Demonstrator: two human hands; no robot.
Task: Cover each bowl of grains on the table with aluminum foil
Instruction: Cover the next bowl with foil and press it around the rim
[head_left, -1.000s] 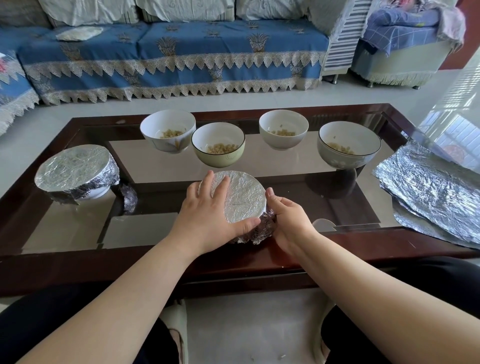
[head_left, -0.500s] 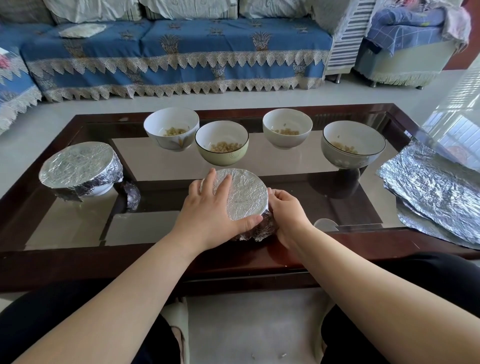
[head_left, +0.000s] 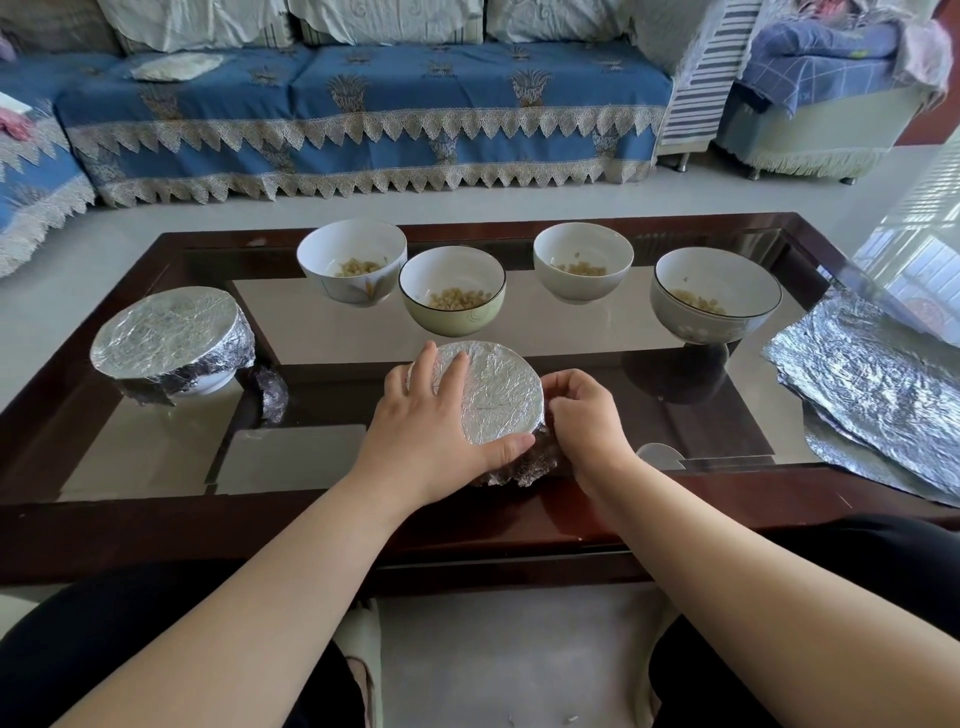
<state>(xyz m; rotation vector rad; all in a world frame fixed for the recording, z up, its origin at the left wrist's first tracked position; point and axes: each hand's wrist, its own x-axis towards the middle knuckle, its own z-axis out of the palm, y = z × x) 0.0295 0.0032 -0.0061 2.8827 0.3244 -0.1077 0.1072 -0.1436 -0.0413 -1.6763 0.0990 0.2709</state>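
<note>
Foil-covered bowl (head_left: 493, 395) at frame centre near the table's (head_left: 156, 525) front edge, my left hand (head_left: 431, 431) lying flat-fingered on its top and my right hand (head_left: 584, 415) pinching the foil skirt; four uncovered bowls (head_left: 452, 291) behind; foil sheets (head_left: 872, 384) at right.

Foil sheets (head_left: 878, 395) rt of open bowls (head_left: 540, 278).

- Both forearms are bare from wrist to elbow, with no sleeve edge in view.
- The left hand (head_left: 436, 431) and right hand (head_left: 589, 421) carry no rings, watch or bracelet.
- Fingernails are short and unpainted.
- Black trousers (head_left: 104, 639) cover both thighs, just nearer than the table (head_left: 467, 535).
</note>
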